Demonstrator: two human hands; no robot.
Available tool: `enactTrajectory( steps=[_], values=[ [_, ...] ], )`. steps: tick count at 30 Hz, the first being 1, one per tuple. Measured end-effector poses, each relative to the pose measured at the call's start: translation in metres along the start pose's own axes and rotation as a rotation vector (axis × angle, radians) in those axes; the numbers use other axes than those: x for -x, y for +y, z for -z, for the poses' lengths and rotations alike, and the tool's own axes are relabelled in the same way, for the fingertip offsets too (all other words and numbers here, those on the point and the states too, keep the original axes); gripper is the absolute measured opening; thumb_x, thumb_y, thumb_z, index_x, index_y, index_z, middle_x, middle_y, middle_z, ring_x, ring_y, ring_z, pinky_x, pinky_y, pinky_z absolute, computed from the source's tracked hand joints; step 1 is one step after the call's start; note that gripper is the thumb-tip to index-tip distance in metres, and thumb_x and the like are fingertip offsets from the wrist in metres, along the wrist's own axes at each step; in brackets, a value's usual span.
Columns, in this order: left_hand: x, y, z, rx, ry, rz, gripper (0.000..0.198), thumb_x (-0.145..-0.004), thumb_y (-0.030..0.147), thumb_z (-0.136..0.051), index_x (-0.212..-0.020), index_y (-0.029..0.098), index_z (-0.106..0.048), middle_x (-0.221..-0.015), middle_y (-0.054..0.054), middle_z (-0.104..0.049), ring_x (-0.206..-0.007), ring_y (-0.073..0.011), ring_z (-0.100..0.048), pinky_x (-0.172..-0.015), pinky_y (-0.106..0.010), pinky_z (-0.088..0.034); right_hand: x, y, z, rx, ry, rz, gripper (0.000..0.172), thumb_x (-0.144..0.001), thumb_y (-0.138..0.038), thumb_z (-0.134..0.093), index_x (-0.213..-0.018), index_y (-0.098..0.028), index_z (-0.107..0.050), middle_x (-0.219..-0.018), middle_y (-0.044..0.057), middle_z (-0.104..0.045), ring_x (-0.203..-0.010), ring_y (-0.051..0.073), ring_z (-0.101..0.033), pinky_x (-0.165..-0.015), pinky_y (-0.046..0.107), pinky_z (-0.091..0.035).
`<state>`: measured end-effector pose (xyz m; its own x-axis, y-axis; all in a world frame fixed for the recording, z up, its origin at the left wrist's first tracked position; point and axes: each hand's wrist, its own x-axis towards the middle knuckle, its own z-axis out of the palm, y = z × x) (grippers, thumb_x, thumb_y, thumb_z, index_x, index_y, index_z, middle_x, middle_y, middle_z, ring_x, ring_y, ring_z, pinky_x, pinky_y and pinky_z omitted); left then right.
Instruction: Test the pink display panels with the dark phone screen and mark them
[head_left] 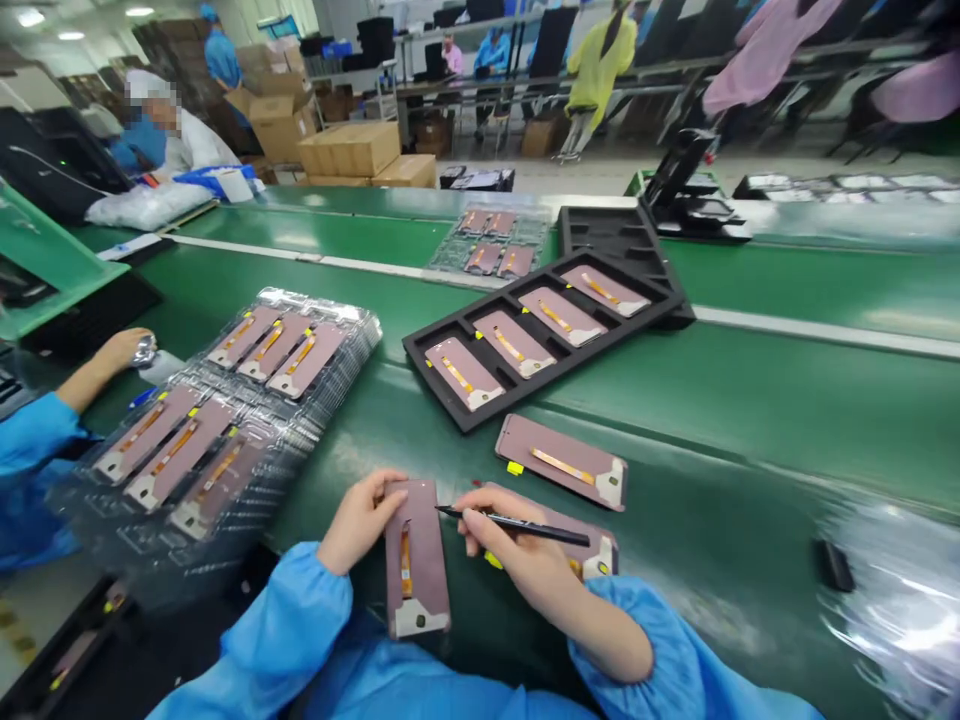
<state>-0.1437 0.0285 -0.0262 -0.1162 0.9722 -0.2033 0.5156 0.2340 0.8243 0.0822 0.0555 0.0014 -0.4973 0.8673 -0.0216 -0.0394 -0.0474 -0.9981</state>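
My left hand [365, 515] grips the upper left edge of a phone screen panel [418, 560], its thumb on the mauve back. The panel stands lengthwise before me, with an orange ribbon cable and a pale lower end. Between the fingers of my right hand [517, 560] is a black marker pen [540, 527], its tip at the panel's upper right edge. Partly hidden under that hand lies a second panel [604, 552] with a yellow tab. Just beyond it rests a third panel [562, 455] on the green bench.
A black foam tray [450, 408] holding several panels lies ahead, overlapping another black tray [592, 225]. Stacked clear plastic trays [330, 425] with panels stand at left. A co-worker's hand [124, 350] is beside them. A small black object [834, 565] lies at right.
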Motion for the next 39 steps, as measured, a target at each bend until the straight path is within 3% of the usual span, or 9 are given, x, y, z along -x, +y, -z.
enactTrajectory(
  steps=[4,8,15,20,23,27,39],
  values=[
    [0.02,-0.009,-0.013,-0.197,0.182,-0.132,0.015,-0.088,0.029,-0.057,-0.095,0.022,-0.069,-0.1,-0.007,-0.067,-0.096,-0.0251,-0.058,-0.089,-0.042,-0.047,-0.009,0.014,-0.017,0.267,0.043,0.147,0.02,-0.092,-0.032,-0.052,-0.079,-0.019,-0.061,-0.067,0.001,-0.062,-0.06,0.014,-0.058,-0.057,0.025,-0.044],
    [0.034,-0.016,-0.013,-0.28,0.34,-0.329,0.019,-0.095,0.021,-0.048,-0.103,0.022,-0.065,-0.101,-0.007,-0.065,-0.099,-0.0227,-0.056,-0.089,-0.04,-0.046,-0.012,0.025,-0.017,0.379,0.132,0.2,0.012,-0.088,-0.028,-0.059,-0.079,-0.02,-0.06,-0.069,0.0,-0.063,-0.062,0.014,-0.058,-0.058,0.024,-0.044],
    [0.049,-0.027,-0.015,-0.191,0.275,-0.518,0.01,-0.09,0.015,-0.059,-0.095,0.022,-0.063,-0.09,-0.005,-0.065,-0.089,-0.0195,-0.056,-0.081,-0.037,-0.048,-0.007,0.033,-0.021,0.378,0.064,0.181,0.027,-0.093,-0.029,-0.051,-0.067,-0.021,-0.049,-0.057,-0.004,-0.05,-0.05,0.011,-0.046,-0.049,0.023,-0.035],
    [0.058,-0.024,-0.015,-0.217,0.279,-0.596,0.016,-0.085,0.013,-0.063,-0.098,0.022,-0.064,-0.09,-0.005,-0.063,-0.087,-0.0193,-0.053,-0.077,-0.036,-0.048,0.005,0.038,-0.033,0.343,-0.003,0.217,0.021,-0.094,-0.024,-0.048,-0.073,-0.021,-0.048,-0.064,-0.002,-0.052,-0.055,0.011,-0.05,-0.053,0.023,-0.039],
    [0.061,-0.024,-0.018,-0.345,0.225,-0.603,0.018,-0.087,0.017,-0.063,-0.103,0.024,-0.067,-0.093,-0.005,-0.064,-0.089,-0.0203,-0.052,-0.077,-0.037,-0.047,0.009,0.044,-0.039,0.367,0.003,0.231,0.02,-0.093,-0.021,-0.048,-0.074,-0.022,-0.048,-0.064,-0.003,-0.053,-0.054,0.01,-0.05,-0.052,0.022,-0.041],
    [0.061,-0.026,-0.021,-0.446,0.223,-0.493,0.018,-0.089,0.026,-0.063,-0.106,0.023,-0.068,-0.094,-0.005,-0.065,-0.092,-0.0217,-0.05,-0.079,-0.038,-0.044,0.01,0.053,-0.043,0.435,0.003,0.257,0.016,-0.093,-0.02,-0.05,-0.077,-0.022,-0.05,-0.065,-0.003,-0.055,-0.054,0.01,-0.052,-0.052,0.02,-0.042],
    [0.062,-0.029,-0.026,-0.436,0.262,-0.47,0.015,-0.089,0.03,-0.064,-0.1,0.02,-0.069,-0.088,-0.004,-0.065,-0.088,-0.0203,-0.049,-0.077,-0.036,-0.041,0.008,0.068,-0.046,0.569,0.007,0.284,0.014,-0.091,-0.022,-0.054,-0.077,-0.021,-0.054,-0.066,-0.002,-0.06,-0.055,0.011,-0.059,-0.054,0.021,-0.046]
  ],
)
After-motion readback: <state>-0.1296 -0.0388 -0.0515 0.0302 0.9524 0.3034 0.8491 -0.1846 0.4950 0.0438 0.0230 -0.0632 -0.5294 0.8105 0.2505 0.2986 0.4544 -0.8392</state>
